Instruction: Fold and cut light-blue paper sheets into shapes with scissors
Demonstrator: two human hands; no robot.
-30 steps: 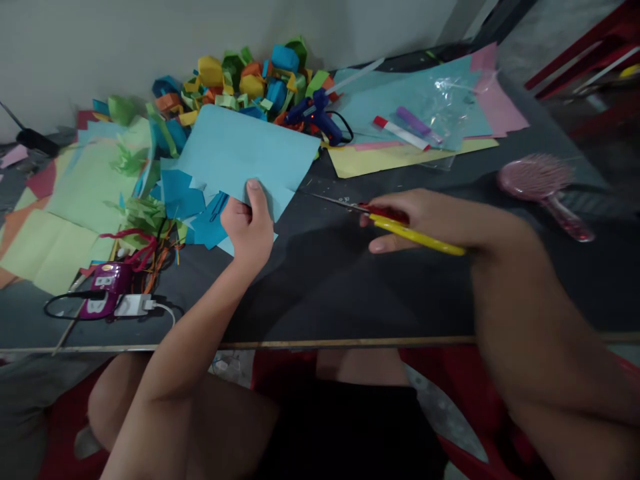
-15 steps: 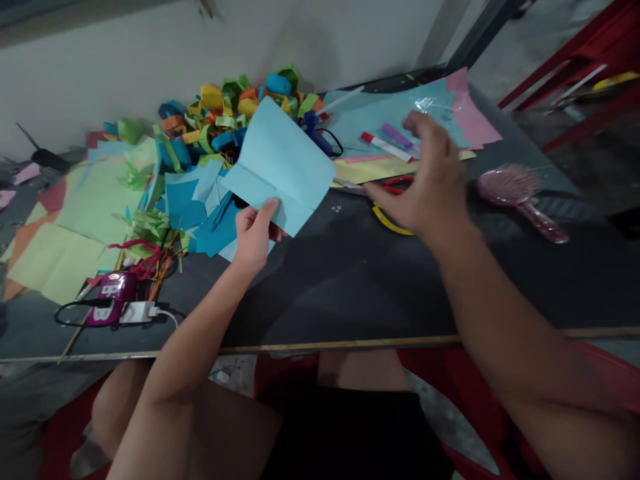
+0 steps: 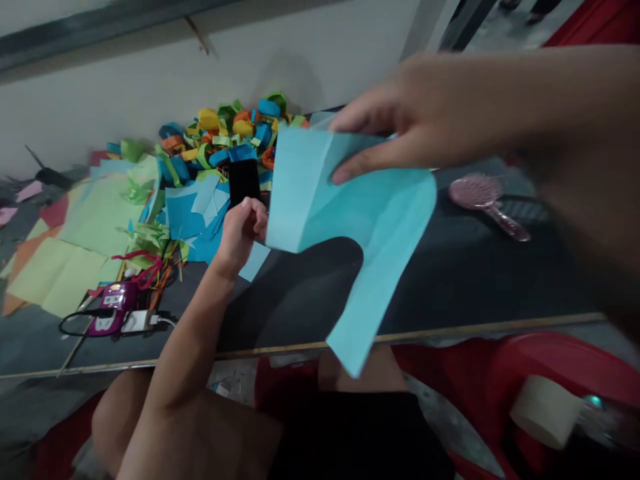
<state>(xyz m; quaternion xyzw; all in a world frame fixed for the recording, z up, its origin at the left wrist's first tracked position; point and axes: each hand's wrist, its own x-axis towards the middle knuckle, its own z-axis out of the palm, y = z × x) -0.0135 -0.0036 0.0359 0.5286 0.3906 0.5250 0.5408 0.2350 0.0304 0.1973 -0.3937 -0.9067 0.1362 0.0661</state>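
My right hand (image 3: 395,120) reaches in from the right, a little blurred, and pinches a light blue sheet of paper (image 3: 370,207) near its top edge. The sheet has a crease on its left part and a curved strip hanging down past the table's front edge. Close to the paper's left edge, my left hand (image 3: 237,233) is closed with its fingers curled; whether they hold anything is hidden. Just beyond that hand is a black phone (image 3: 244,180), and blue paper pieces (image 3: 185,213) lie to its left.
Folded colourful paper pieces (image 3: 220,127) are heaped against the wall. Green and yellow sheets (image 3: 95,233) spread at the left, behind a purple device (image 3: 117,307) with a cable and a white adapter (image 3: 137,321). A pink hairbrush (image 3: 483,197) lies at the right.
The light blue paper has passed from my left hand to my right and moved rightward. My right hand, empty before, now grips it. The phone shows more; the scissors and markers are covered.
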